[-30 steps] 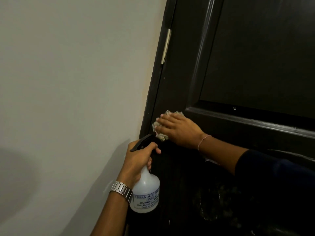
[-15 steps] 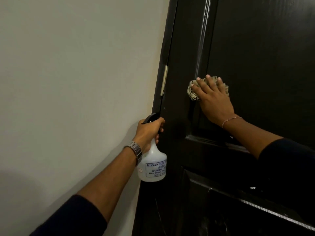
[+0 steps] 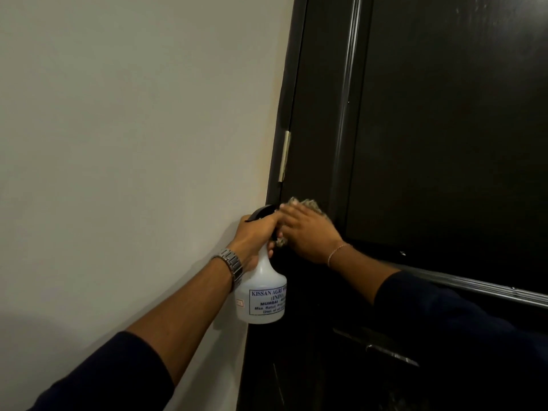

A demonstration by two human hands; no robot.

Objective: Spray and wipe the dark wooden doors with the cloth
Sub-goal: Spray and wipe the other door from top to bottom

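Observation:
The dark wooden door (image 3: pixel 444 129) fills the right half of the view, its frame meeting the pale wall. My left hand (image 3: pixel 256 232) grips the neck of a white spray bottle (image 3: pixel 262 295) with a black trigger head, held beside the door's hinge edge. My right hand (image 3: pixel 308 232) presses a crumpled pale cloth (image 3: pixel 308 204) flat against the door's left stile, just below the hinge. The cloth shows only above and beneath the fingers. The two hands touch or nearly touch.
A pale wall (image 3: pixel 133 143) covers the left half. A metal hinge (image 3: pixel 284 155) sits on the door's left edge above the hands. Raised mouldings (image 3: pixel 474 284) frame the door panels, and wet streaks shine on the lower panel (image 3: pixel 385 351).
My right hand has slid the cloth down and to the left, from the upper panel's edge to the stile by the bottle. My left hand stays on the bottle.

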